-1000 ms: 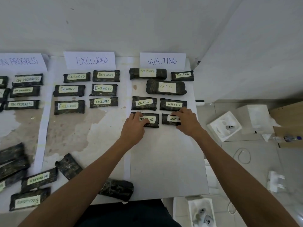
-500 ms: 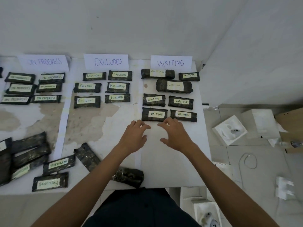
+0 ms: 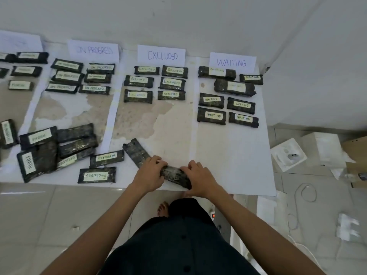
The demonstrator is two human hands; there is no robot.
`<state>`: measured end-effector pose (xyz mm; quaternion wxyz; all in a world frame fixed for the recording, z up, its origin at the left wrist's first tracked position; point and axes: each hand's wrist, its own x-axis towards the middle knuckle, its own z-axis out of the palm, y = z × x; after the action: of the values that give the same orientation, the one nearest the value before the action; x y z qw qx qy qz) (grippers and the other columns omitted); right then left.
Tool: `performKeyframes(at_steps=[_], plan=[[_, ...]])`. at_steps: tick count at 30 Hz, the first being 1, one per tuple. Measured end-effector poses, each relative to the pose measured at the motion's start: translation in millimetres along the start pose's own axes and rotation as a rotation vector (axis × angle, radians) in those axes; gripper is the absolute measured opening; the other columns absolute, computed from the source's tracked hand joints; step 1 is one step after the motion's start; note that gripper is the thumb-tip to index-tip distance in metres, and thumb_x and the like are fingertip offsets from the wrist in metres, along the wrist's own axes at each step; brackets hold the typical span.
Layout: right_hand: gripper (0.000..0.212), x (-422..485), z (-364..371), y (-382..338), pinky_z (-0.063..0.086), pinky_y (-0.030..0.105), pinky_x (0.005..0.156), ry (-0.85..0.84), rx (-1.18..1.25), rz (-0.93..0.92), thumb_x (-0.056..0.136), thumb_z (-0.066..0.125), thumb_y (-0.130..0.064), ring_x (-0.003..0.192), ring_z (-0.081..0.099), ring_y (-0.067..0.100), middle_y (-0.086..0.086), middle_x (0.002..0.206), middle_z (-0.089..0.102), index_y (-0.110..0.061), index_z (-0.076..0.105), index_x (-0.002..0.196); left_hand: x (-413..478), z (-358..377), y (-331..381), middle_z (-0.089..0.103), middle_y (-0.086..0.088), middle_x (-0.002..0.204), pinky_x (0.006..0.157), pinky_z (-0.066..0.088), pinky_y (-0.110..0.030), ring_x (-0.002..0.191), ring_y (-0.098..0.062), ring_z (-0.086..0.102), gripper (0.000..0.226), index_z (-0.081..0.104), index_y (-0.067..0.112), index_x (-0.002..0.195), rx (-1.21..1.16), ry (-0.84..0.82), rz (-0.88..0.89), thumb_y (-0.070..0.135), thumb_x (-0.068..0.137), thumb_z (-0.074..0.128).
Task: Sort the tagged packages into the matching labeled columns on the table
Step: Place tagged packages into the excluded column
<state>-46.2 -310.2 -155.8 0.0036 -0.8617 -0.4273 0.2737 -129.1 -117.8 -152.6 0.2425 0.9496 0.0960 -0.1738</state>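
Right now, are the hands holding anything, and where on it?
Yes, one dark package, at the front edge of the table. The left hand grips its left end and the right hand its right end. No tag shows on it.

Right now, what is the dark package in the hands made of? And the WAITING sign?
The package looks wrapped in glossy clear plastic film over something dark: light glints on it between the left hand and right hand. The inside is hidden. The WAITING sign looks like matte white paper, with blue handwriting.
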Motion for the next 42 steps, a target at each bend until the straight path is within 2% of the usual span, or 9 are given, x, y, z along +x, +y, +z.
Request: performKeyframes(at_steps=[3, 5, 10, 13, 20, 26, 31, 37, 42], plan=[[0.067, -1.1, 1.3, 3.4, 0.045, 0.038, 0.086, 0.014, 0.128, 0.009, 0.077, 0.069, -0.032, 0.108, 0.046, 0.029, 0.011, 0.124, 0.045, -0.015, 0.041, 0.136, -10.1, 9.6, -9.9, 0.045, -0.014, 0.133, 0.098, 0.042, -0.043, 0.120, -0.033, 0.042, 0.053, 0.050, 0.014, 0.131, 0.018, 0.020, 0.043, 0.012, 0.079, 0.061], [0.053, -4.0, -9.0, 7.4, 0.045, 0.030, 0.089, 0.046, 0.433, 0.092, 0.081, 0.066, -0.023, 0.109, 0.053, 0.025, 0.009, 0.123, 0.056, -0.014, 0.050, 0.131, -10.1, 10.3, -10.7, 0.051, -0.013, 0.126, 0.094, 0.044, -0.043, 0.114, -0.032, 0.046, 0.044, 0.052, 0.012, 0.128, -0.054, 0.090, 0.029, 0.005, 0.084, 0.056], [0.017, -9.0, -37.1, 21.4, 0.056, 0.034, 0.081, 0.134, 1.074, 0.324, 0.089, 0.061, -0.011, 0.091, 0.064, 0.023, 0.011, 0.101, 0.068, -0.008, 0.064, 0.106, -5.1, -6.9, -1.5, 0.052, -0.008, 0.124, 0.085, 0.050, -0.027, 0.110, -0.023, 0.052, 0.043, 0.045, 0.014, 0.132, -0.562, 0.006, -0.139, 0.002, 0.091, 0.052], [0.018, -9.4, -42.9, 24.0, 0.057, 0.030, 0.080, 0.093, 1.174, 0.350, 0.093, 0.057, -0.011, 0.095, 0.064, 0.022, 0.012, 0.106, 0.067, -0.006, 0.062, 0.109, -6.5, -12.6, 2.2, 0.054, -0.004, 0.113, 0.064, 0.048, -0.014, 0.099, -0.019, 0.054, 0.038, 0.046, 0.016, 0.127, -0.659, -0.039, -0.166, 0.004, 0.092, 0.053], [0.023, -5.3, -50.4, 19.6, 0.054, 0.023, 0.072, 0.074, 1.314, 0.399, 0.096, 0.053, -0.015, 0.095, 0.063, 0.021, 0.013, 0.108, 0.065, -0.004, 0.059, 0.115, -8.7, -30.2, -8.0, 0.060, -0.004, 0.105, 0.073, 0.054, -0.029, 0.090, -0.020, 0.060, 0.023, 0.059, 0.017, 0.112, -0.720, -0.088, -0.147, 0.013, 0.089, 0.060], [0.037, 20.4, -75.9, 3.2, 0.056, 0.029, 0.070, 0.337, 1.440, 0.584, 0.090, 0.063, -0.023, 0.087, 0.065, 0.023, 0.017, 0.111, 0.062, -0.008, 0.050, 0.121, -6.6, -50.7, 5.0, 0.066, -0.004, 0.101, 0.076, 0.051, -0.031, 0.085, -0.017, 0.062, 0.011, 0.062, 0.021, 0.100, -0.906, -0.096, -0.211, 0.023, 0.089, 0.061], [0.068, 49.6, -91.2, -29.9, 0.059, 0.037, 0.076, 0.217, 1.341, 0.626, 0.080, 0.072, -0.036, 0.092, 0.066, 0.022, 0.009, 0.112, 0.060, -0.017, 0.033, 0.133, 2.5, -42.9, 29.1, 0.064, -0.003, 0.095, 0.065, 0.055, -0.030, 0.079, -0.019, 0.064, 0.026, 0.053, 0.013, 0.097, -0.945, 0.135, -0.336, 0.022, 0.080, 0.071], [0.065, 74.7, -101.6, -40.5, 0.049, 0.027, 0.076, 0.274, 1.041, 0.451, 0.075, 0.074, -0.030, 0.095, 0.060, 0.018, 0.005, 0.112, 0.062, -0.018, 0.042, 0.130, 18.7, -40.7, 37.5, 0.064, 0.000, 0.096, 0.068, 0.057, -0.029, 0.075, -0.014, 0.067, 0.041, 0.049, 0.012, 0.098, -0.919, 0.228, -0.340, 0.022, 0.072, 0.079], [0.063, 110.0, -116.8, -25.1, 0.054, 0.036, 0.082, 0.335, 0.819, 0.332, 0.071, 0.072, -0.025, 0.097, 0.059, 0.022, 0.007, 0.112, 0.058, -0.017, 0.046, 0.127, 45.4, -57.6, 30.0, 0.062, 0.007, 0.105, 0.065, 0.048, -0.017, 0.082, -0.008, 0.064, 0.040, 0.053, 0.019, 0.105, -0.844, 0.227, -0.274, 0.022, 0.074, 0.078]])
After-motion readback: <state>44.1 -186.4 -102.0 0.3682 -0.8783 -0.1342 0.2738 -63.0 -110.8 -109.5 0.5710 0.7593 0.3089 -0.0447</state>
